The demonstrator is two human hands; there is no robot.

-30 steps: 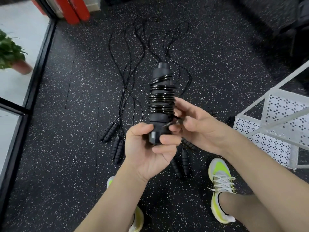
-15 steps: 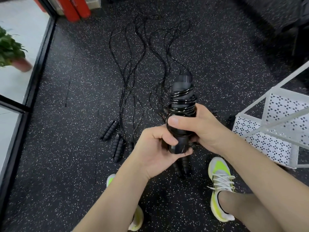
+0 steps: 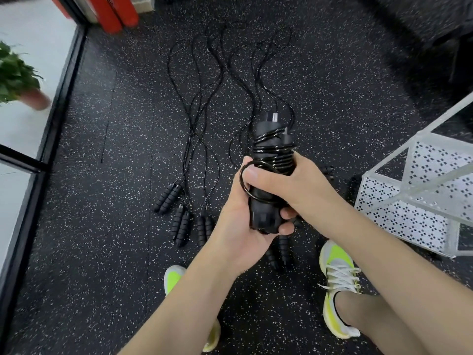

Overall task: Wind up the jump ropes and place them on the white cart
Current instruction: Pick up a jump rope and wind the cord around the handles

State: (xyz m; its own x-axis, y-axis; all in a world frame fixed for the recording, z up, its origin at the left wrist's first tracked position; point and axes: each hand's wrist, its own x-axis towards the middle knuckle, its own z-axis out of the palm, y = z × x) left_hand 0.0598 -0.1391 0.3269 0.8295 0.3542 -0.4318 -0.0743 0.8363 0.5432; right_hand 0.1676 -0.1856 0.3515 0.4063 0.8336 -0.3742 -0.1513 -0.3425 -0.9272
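Observation:
A black wound jump rope [image 3: 272,142], its cord coiled around the paired handles, stands upright between both hands. My left hand [image 3: 240,226] grips the lower end of the handles from the left. My right hand [image 3: 286,185] wraps over the middle of the bundle, its thumb through a loose cord loop [image 3: 243,180]. Several unwound jump ropes [image 3: 199,139] lie on the speckled floor beyond, their black handles [image 3: 167,198] toward me. The white cart [image 3: 409,206] with perforated sides stands at the right.
My two feet in yellow-and-white shoes [image 3: 337,285] stand below the hands, and two more handles [image 3: 279,249] lie between them. A potted plant [image 3: 18,78] sits behind glass on the left. Red posts [image 3: 115,11] stand at the top left.
The bundle has shifted right and lower. My right hand went from pinching the cord end beside the handles to wrapping over the coil, covering its lower turns. The view turned slightly.

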